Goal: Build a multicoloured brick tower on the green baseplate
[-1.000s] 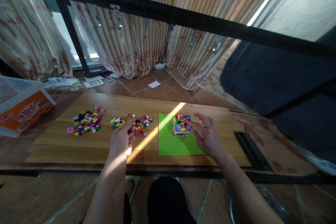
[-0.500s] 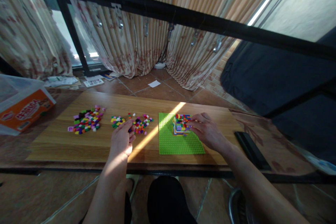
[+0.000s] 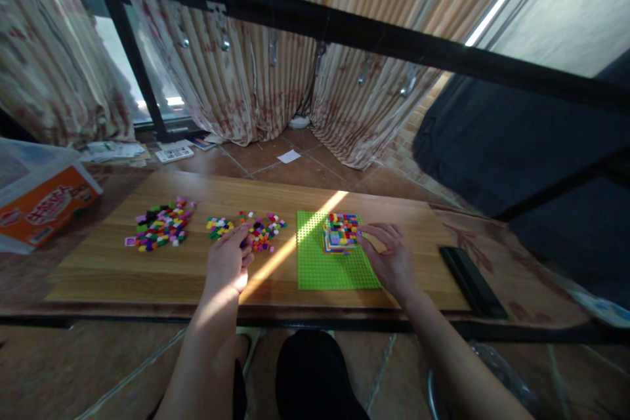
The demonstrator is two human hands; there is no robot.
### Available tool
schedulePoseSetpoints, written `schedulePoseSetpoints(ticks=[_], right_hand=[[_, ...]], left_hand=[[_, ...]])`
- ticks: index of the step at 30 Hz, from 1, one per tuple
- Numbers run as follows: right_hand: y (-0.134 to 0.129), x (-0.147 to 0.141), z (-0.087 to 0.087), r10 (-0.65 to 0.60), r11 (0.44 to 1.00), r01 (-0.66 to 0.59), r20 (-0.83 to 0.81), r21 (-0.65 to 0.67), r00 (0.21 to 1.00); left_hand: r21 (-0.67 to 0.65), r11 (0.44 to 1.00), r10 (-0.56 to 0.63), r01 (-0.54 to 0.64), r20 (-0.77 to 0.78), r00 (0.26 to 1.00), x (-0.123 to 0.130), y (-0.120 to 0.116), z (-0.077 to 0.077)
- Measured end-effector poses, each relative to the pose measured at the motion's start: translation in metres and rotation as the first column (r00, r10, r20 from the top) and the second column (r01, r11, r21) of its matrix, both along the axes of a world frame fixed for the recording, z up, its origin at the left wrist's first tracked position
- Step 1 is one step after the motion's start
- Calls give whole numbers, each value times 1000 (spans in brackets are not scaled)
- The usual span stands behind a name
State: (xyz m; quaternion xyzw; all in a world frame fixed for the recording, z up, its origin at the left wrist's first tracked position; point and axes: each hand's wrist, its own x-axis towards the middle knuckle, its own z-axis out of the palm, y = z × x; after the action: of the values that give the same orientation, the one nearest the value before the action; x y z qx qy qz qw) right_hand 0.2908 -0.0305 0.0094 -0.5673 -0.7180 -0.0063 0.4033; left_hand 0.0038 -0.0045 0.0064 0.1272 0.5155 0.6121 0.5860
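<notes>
Green baseplate, brick block on its upper right part

Your right grip is beside the right edge of the multicolour brick block, pinched nearly closed on a small purple brick. Your left grip is half curled at the middle brick pile; can't tell if it has hold of anything. Left brick pile is well apart, farther left on the wooden counter. Clear bin, orange label, sits at far left; black bar-shaped object lies right of the baseplate.

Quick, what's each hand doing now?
Left hand: curled by the loose bricks; can't tell if it holds any.
Right hand: pinching a tiny purple brick.
</notes>
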Motion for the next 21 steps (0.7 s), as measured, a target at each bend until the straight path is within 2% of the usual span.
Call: schedulePoseSetpoints(ticks=[13,21], right_hand=[[7,0,-11,-44,999,43,-77,-19,996],[6,-8,-15,-39,998,23,-297,-55,954]], left_hand=[[34,999,-5,5,-3,1000,-1,-1,-2],[12,1000,8,-8,-3,1000,0,-1,1]])
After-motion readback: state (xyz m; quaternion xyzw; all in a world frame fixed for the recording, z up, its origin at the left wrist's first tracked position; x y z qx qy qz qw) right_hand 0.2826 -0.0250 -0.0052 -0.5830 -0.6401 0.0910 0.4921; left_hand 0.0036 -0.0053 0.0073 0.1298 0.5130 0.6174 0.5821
